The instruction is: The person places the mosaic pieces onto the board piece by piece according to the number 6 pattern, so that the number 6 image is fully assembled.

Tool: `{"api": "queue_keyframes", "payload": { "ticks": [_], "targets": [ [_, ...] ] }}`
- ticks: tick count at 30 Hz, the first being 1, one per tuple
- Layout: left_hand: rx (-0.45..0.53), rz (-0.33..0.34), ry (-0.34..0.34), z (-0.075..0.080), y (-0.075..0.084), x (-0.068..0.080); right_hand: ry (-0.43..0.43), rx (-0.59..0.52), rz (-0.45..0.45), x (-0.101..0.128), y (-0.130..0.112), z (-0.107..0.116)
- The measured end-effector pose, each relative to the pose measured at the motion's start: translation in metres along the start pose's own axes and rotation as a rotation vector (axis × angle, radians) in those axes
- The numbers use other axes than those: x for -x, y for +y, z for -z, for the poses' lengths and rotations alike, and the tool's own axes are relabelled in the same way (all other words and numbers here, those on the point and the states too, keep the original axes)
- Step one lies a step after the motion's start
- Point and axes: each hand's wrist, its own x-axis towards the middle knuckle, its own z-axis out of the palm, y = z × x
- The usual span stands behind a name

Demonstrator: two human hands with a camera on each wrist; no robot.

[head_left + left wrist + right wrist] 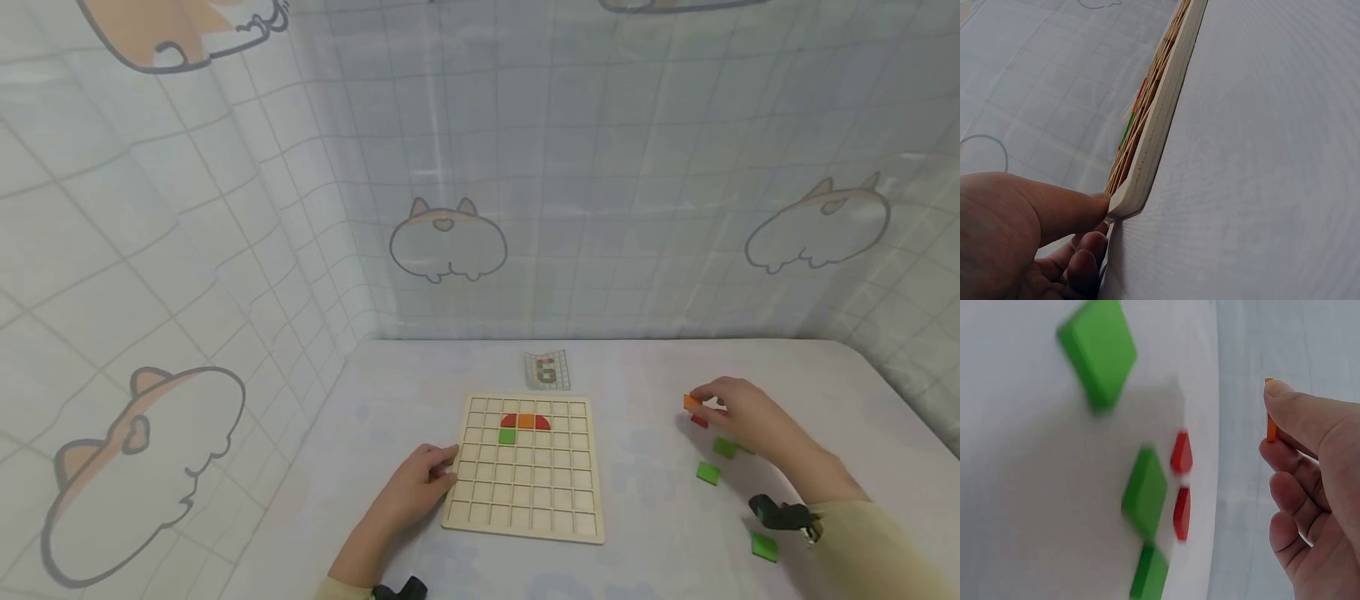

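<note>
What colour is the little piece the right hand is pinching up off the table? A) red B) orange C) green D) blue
B: the right hand pinches a thin orange piece between thumb and fingers, while the green squares and red pieces lie loose on the table.

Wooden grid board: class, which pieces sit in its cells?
The wooden grid board holds a red curved piece, an orange square, another red curved piece and a green square. No cell is covered.
</note>
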Motion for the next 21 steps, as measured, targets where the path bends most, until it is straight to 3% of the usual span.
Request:
{"api": "queue_keyframes", "payload": {
  "ticks": [6, 13, 21],
  "targets": [
    [0.014, 0.002, 0.004, 0.000, 0.001, 0.000, 0.025, 0.001, 0.074, -0.011, -0.018, -0.013],
    [0.004, 0.002, 0.003, -0.001, -0.001, -0.001, 0.020, 0.028, 0.058, -0.022, -0.037, -0.031],
    [0.001, 0.001, 0.004, -0.001, -0.002, -0.001, 0.019, 0.018, 0.115, -0.033, -0.062, -0.048]
  ]
}}
